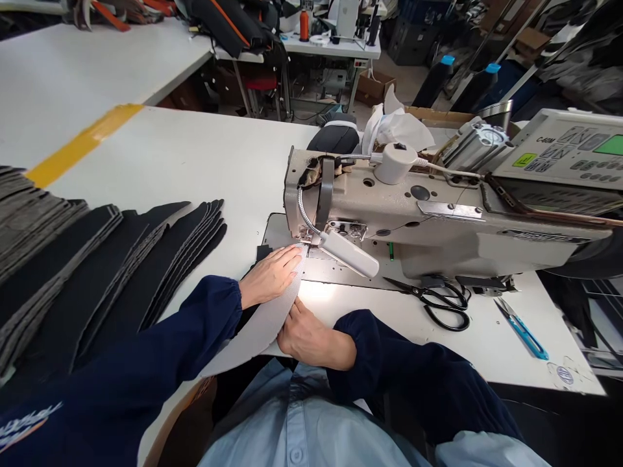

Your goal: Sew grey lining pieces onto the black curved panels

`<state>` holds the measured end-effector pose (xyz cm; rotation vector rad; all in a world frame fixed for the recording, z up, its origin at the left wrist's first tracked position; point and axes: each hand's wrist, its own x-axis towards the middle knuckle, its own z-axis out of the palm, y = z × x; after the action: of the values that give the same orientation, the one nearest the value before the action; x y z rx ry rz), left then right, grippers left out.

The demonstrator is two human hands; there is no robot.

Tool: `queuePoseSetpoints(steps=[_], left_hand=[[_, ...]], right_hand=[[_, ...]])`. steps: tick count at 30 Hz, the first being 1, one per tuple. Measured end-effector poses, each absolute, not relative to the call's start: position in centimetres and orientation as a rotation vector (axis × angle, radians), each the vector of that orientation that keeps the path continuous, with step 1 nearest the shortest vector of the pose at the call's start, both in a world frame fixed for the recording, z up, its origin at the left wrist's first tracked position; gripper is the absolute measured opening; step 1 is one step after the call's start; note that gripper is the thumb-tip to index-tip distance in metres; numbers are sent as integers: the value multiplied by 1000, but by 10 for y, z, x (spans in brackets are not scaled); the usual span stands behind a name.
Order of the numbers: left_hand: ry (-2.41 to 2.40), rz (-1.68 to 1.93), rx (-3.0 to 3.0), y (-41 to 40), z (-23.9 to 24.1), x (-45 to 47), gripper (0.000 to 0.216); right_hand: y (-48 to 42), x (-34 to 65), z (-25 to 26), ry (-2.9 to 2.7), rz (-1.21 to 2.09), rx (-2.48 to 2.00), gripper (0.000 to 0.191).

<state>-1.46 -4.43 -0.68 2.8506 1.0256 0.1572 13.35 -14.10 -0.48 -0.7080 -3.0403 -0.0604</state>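
Observation:
A curved grey mesh fabric panel (253,321) lies across the table, with its narrow end running under the presser foot (306,237) of an industrial sewing machine (389,224). My left hand (270,277) rests flat on the panel, fingers reaching toward the foot, and presses it down. My right hand (309,337) holds the panel's near edge lower down. A small black piece (263,253) shows beneath the panel beside the machine bed. The needle area is partly hidden by the machine's flexible lamp (348,253).
Stacks of black and grey cut panels (97,272) cover the table's left side, close to my left sleeve. Black-handled shears (442,305) and blue thread snips (520,327) lie right of the machine bed. A control panel (564,149) stands behind the machine.

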Motion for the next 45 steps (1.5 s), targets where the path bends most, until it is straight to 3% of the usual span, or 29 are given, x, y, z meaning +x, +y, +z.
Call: queuePoseSetpoints(steps=[9, 13, 20, 27, 45], left_hand=[[1040, 49, 2842, -43, -2, -9, 44], [759, -142, 2874, -53, 17, -31, 55], [478, -263, 2881, -90, 48, -53, 47], [601, -274, 2819, -102, 30, -49, 48], [771, -231, 2954, -50, 11, -29, 38]], right_hand=[[-142, 136, -2, -3059, 10, -763, 19], [-146, 137, 8, -3092, 10, -780, 17], [-164, 136, 30, -3020, 102, -641, 17], [-169, 135, 29, -2992, 197, -545, 19], [-130, 139, 13, -3067, 172, -870, 21]])
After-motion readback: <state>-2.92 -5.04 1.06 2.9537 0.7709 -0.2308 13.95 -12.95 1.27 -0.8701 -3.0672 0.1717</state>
